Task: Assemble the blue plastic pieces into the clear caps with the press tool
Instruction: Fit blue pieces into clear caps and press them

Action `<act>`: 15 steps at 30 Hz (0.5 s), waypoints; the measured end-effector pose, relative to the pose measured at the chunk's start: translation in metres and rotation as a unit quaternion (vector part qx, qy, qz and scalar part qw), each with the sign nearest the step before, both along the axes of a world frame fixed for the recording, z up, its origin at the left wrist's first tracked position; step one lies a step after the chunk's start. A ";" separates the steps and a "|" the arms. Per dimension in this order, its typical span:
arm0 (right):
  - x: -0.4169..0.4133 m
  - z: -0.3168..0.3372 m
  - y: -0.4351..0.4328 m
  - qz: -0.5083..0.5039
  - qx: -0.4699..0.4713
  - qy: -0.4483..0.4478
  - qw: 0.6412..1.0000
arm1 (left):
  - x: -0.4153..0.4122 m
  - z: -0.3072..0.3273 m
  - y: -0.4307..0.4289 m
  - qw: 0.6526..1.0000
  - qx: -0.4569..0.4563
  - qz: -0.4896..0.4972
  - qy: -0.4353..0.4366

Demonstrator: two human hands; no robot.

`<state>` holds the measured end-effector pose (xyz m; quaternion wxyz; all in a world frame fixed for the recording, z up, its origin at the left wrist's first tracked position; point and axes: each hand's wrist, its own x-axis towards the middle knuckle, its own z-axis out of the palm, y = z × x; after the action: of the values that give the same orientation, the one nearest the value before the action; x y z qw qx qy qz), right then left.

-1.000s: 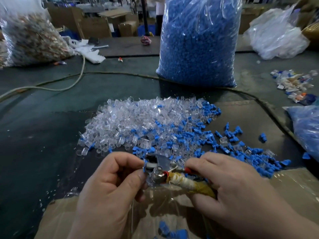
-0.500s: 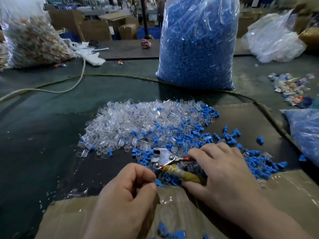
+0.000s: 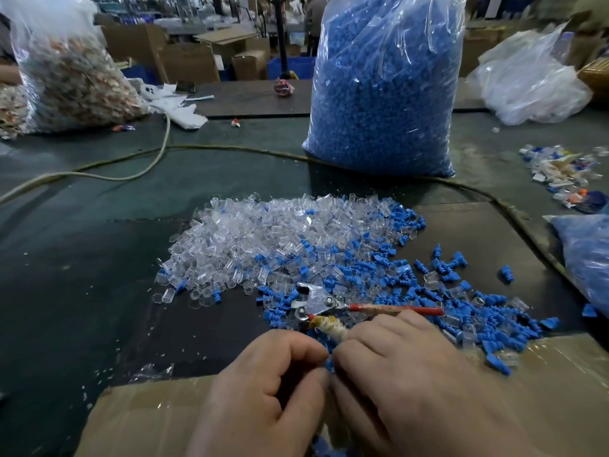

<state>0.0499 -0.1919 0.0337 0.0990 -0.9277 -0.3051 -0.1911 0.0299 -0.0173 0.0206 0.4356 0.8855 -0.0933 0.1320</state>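
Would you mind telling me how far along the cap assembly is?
Done: only a few blue parts show in the lined carton. In hand: the right hand holds the press tool by its taped handle; the left hand pinches a blue piece. Left: the large pile of clear caps, scattered blue pieces and a full bag.

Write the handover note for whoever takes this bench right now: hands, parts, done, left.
Left hand: fingers curled, tips pinched together; what they hold is hidden.
Right hand: grips the press tool by its wrapped handle, head over the heap.
Clear caps and blue pieces: loose heap ahead of the hands; full bag of blue ones behind.
Done: not visible.
Left: the whole heap.
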 end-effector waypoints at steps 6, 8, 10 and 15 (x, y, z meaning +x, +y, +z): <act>-0.007 0.005 0.003 0.009 0.037 0.038 0.999 | 0.003 0.003 0.005 0.988 -0.132 -0.011 0.079; -0.013 0.008 0.006 0.015 0.031 0.065 0.997 | 0.004 0.001 0.008 0.985 -0.113 -0.044 0.121; -0.018 0.012 0.008 0.004 0.039 0.113 0.993 | 0.003 0.001 0.009 0.982 -0.110 -0.073 0.132; -0.018 0.019 0.005 -0.040 0.354 0.514 0.780 | 0.001 0.001 0.009 0.986 -0.085 -0.145 0.017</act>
<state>0.0323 -0.1866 0.0531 0.5549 -0.7993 -0.0823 0.2156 0.0311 -0.0078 0.0220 0.5257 0.8243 -0.2016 0.0597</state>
